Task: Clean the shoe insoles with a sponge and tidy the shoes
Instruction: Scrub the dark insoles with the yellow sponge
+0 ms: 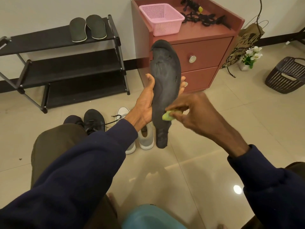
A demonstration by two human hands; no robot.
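Note:
My left hand (145, 104) grips a worn black insole (165, 83) around its middle and holds it upright, toe end up. My right hand (189, 113) pinches a small yellow-green sponge (168, 115) and presses it against the insole's lower part, near the heel. Two dark insoles (87, 28) lie side by side on the top shelf of the black shoe rack (66, 70). On the floor below my hands stand a black sneaker (94, 120) with loose laces and a pair of white and grey shoes (143, 138), partly hidden by my left arm.
A red-brown drawer cabinet (204, 53) stands behind the insole, carrying a pink basket (160, 19) and black laces (203, 19). A dark woven basket (287, 75), a paper bag (244, 43) and a small flower pot (250, 58) sit at the right. A blue basin (151, 217) is at the bottom edge.

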